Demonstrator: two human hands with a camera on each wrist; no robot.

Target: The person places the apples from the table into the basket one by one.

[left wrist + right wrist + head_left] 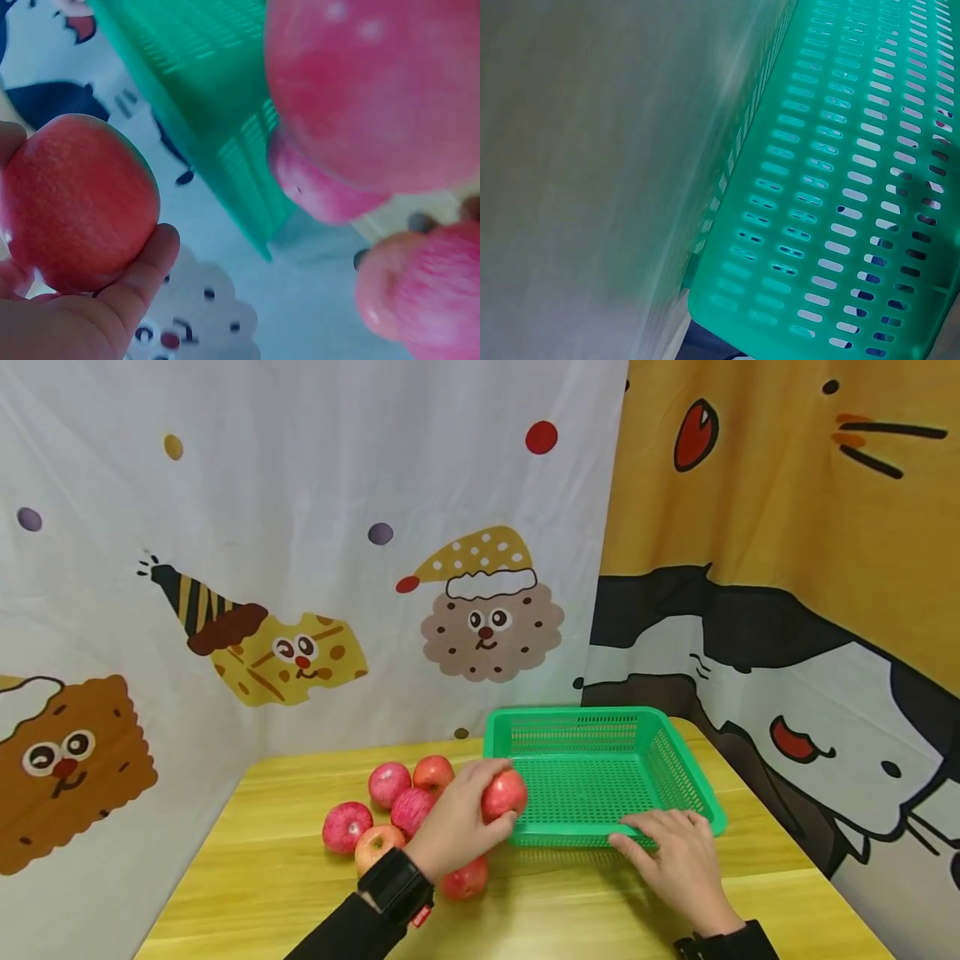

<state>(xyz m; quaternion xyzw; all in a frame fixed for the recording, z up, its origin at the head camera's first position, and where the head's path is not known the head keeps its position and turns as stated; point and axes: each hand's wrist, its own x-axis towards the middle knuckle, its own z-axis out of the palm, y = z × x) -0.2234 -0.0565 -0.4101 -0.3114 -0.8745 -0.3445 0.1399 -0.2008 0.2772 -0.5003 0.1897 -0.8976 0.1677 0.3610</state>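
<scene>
My left hand grips a red apple just off the left front corner of a green plastic basket. In the left wrist view, fingers and thumb curl round that apple. Several other red apples lie grouped on the table left of the basket, one of them partly under the left wrist. My right hand rests on the basket's front rim, thumb outside and fingers over the edge. The right wrist view shows the basket's slotted wall, without the hand.
The basket stands on a yellow wood-grain table, towards its back right. Behind hangs a white cartoon curtain; an orange and black-and-white one hangs along the right side.
</scene>
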